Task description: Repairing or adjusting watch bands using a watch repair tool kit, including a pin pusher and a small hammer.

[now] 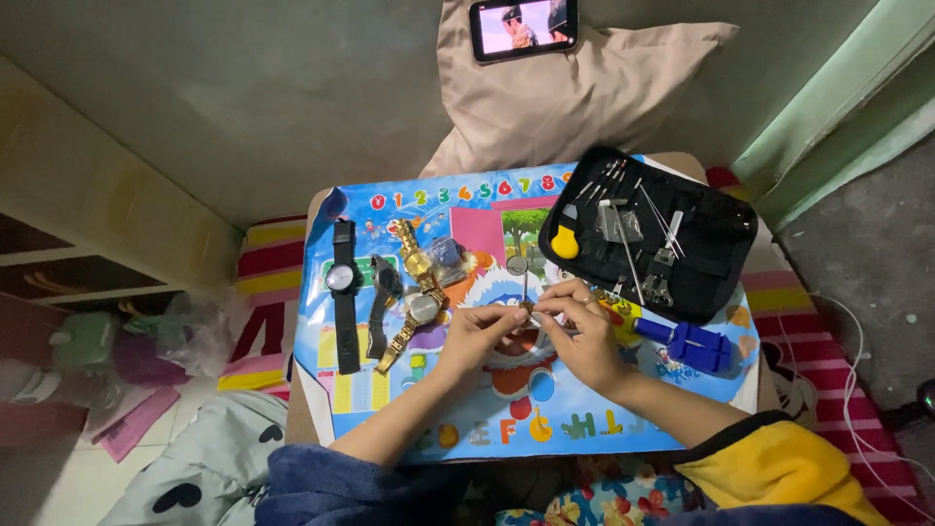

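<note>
Both hands, left (479, 334) and right (581, 333), pinch a small part (527, 308); three watches (382, 292) lie untouched beside the open tool kit (651, 237).

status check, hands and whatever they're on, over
Left hand and right hand pinch a small part over the blue mat. Watches left, tool case right. Nothing blocking.

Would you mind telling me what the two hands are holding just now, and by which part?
Both the left hand and the right hand pinch one small metallic item between their fingertips over the colourful mat. It is too small to identify, so the part held cannot be told.
</note>
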